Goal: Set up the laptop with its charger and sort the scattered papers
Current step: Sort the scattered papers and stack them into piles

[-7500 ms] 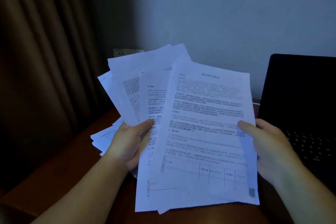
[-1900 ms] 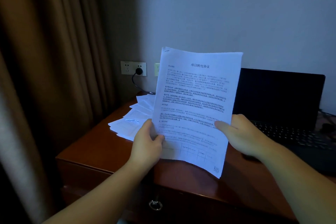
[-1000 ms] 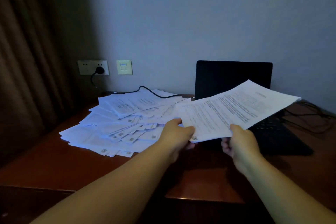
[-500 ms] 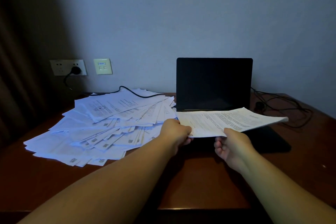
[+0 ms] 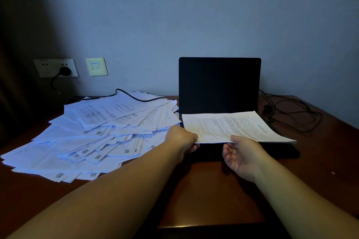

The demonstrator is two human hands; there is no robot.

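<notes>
Papers [image 5: 231,128] in a thin sheaf lie nearly flat over the open laptop's [image 5: 219,85] keyboard, pinched at the near edge by the left hand [image 5: 181,138] and by the right hand's [image 5: 242,153] curled fingers (palm up). Scattered sheets [image 5: 93,134] fan across the wooden desk [image 5: 209,190] to the left, a black cable [image 5: 136,98] crossing their far edge.

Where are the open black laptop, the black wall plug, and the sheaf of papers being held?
Open black laptop [image 5: 219,85]: head view, middle of its dark screen.
Black wall plug [image 5: 65,71]: head view, plug body in the socket.
Held sheaf of white papers [image 5: 233,127]: head view, top sheet's middle.
</notes>
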